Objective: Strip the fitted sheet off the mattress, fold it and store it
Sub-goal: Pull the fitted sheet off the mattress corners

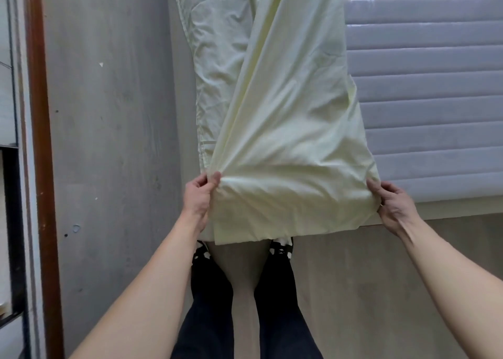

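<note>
1. One pale yellow sheet [285, 146] is lying stretched in a long strip, running from the top of the view down to the two hands. Its right part is lying on the mattress [435, 100]; its left part is hanging over the grey floor [114, 113].
2. One fold is running diagonally across the sheet, so a smooth upper layer is overlapping a creased lower layer on the left.
3. The left hand [197, 199] is gripping the near left corner of the sheet. Its thumb and fingers [216, 180] are pinching the bunched cloth between them.
4. The right hand [394, 205] is gripping the near right corner of the sheet. Its fingers are curling narrowly around the edge of the cloth, at the near edge of the mattress.
5. The near end of the sheet is hanging between the two hands, sagging slightly and covering the toes of the two feet.
6. One grey mattress with quilted horizontal ribs is occupying the upper right of the view.
7. Two bare forearms are reaching forward from the lower corners.
8. Two legs in dark trousers [275, 304] are standing on the floor below the sheet, with two black-and-white patterned shoes [281, 248] partly showing.
9. One brown wooden strip [40, 141] is running vertically along the left side.
</note>
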